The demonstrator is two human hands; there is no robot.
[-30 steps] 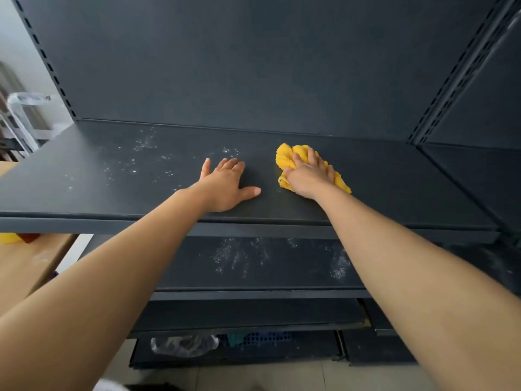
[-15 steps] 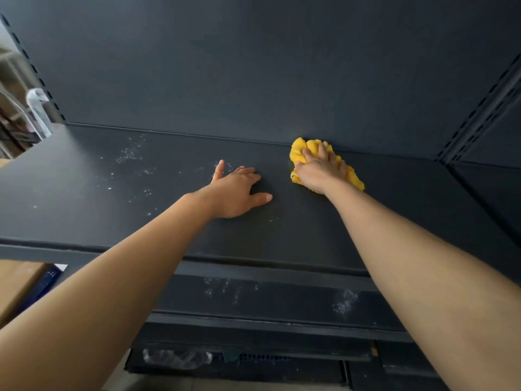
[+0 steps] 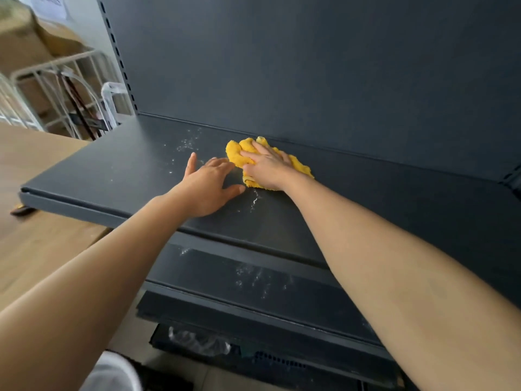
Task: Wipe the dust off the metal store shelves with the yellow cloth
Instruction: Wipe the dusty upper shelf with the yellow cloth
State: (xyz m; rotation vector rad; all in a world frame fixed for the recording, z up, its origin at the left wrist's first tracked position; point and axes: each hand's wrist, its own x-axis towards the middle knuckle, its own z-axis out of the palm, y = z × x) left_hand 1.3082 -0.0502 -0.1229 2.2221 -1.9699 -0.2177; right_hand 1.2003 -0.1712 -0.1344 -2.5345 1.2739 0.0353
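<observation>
1. Yellow cloth (image 3: 235, 155) lies bunched under the right hand (image 3: 267, 167), whose flat fingers press it onto the shelf (image 3: 112, 170).
2. Left hand (image 3: 208, 190) rests flat, fingers spread, just left of that hold.
3. Dust (image 3: 187, 142) lies beyond its fingertips.

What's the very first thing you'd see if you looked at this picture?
The bright yellow cloth jumps out against the dark shelf, bunched near the back panel under the right hand, which presses on it. Next come the white dust specks left of the cloth, just past the left hand lying flat on the shelf. More dust shows on the lower shelf.
</observation>
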